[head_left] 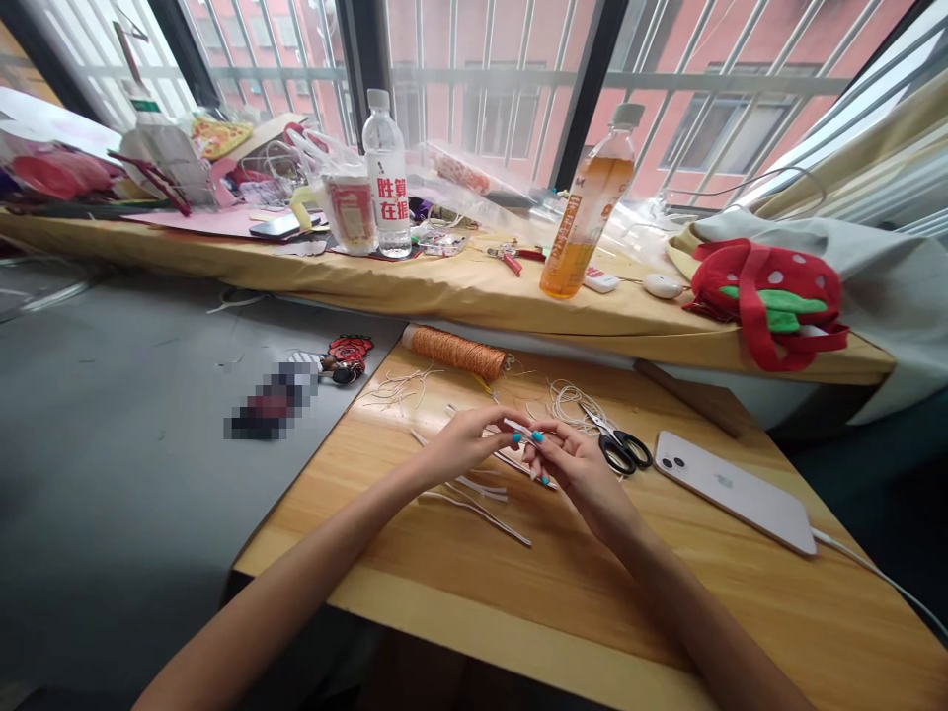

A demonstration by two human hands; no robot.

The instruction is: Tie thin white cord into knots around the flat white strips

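Note:
My left hand (472, 440) and my right hand (582, 472) meet over the wooden table, thumbs and fingertips pinched together. Between them runs a thin white cord (521, 429), partly hidden by the fingers. Several loose white cord pieces (485, 515) lie on the tabletop under and in front of my hands. Just beyond my right hand are black-handled scissors (620, 449), their blades resting by a loose coil of pale string (569, 403). Behind my left hand lies a spool of orange cord (460, 353) on its side.
A white phone (737, 494) with a cable lies on the right of the table (592, 602). Along the ledge (296, 281) stand a water bottle (386, 183), a tilted bottle of amber drink (591, 202) and a red strawberry-patterned bag (766, 291). A dark stick (685, 397) lies at the back right.

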